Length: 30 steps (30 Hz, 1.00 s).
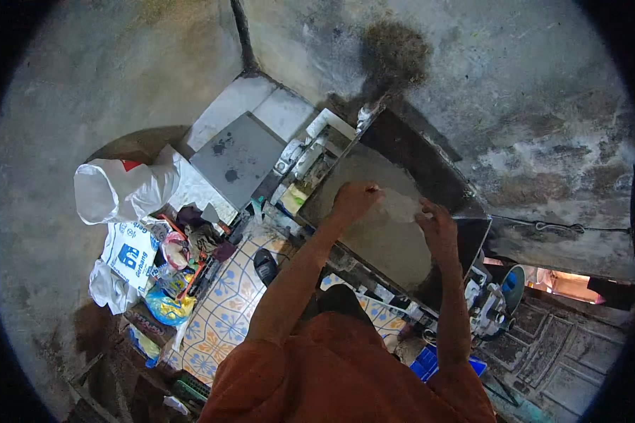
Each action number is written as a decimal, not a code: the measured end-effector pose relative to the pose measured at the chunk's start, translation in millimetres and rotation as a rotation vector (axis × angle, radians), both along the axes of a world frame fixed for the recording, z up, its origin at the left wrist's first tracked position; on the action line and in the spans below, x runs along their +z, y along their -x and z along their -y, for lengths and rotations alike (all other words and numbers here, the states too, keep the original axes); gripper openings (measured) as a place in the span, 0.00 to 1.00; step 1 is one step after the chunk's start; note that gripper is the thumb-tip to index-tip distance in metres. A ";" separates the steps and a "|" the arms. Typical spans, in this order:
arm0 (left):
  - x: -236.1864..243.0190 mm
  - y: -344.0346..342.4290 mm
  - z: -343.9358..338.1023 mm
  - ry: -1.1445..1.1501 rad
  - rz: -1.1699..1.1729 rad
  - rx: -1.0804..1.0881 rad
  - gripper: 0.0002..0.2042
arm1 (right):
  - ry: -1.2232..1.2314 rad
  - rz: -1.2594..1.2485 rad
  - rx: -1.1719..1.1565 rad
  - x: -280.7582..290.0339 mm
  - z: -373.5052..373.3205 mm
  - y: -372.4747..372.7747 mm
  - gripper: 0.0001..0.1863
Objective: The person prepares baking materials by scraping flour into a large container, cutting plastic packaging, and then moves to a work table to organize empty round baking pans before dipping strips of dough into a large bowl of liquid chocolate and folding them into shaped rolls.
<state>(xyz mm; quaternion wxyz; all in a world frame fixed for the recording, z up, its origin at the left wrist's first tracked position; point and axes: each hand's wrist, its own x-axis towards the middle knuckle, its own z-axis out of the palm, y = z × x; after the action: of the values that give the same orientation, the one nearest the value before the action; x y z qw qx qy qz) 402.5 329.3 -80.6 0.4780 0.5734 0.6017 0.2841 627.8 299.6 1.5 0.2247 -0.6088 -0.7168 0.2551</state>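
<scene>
Concrete-walled corner, tiled floor | sheet (396,211) flat on grey table (374,243) | left hand (353,199) pinches its far edge | right hand (437,227) presses it, fingers spread | risk: thin sheet may tear if pulled unevenly.

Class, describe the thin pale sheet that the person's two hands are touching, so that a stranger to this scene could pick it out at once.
Start at the large dark metal tray against the stained concrete wall. On its grey floury surface lies a thin pale sheet, between the left hand and the right hand. It is whiter and smoother than the grey surface around it.
</scene>
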 end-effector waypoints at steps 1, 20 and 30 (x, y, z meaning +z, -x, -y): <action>-3.3 -0.1 0.6 -0.001 0.001 0.001 0.14 | -0.001 0.001 0.001 -0.2 1.2 7.4 0.23; -3.3 9.4 16.4 -0.372 -0.164 0.034 0.14 | -0.278 0.509 0.168 -13.0 16.9 -41.5 0.07; -28.1 25.4 23.6 0.044 0.102 -0.099 0.17 | -0.104 1.019 0.171 -98.7 37.4 -143.1 0.09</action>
<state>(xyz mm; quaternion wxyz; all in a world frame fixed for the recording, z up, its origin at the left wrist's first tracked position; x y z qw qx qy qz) 377.1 305.7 -108.8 0.5339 0.5766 0.5536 0.2756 770.9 262.2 -97.2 -0.1446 -0.5830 -0.7942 -0.0925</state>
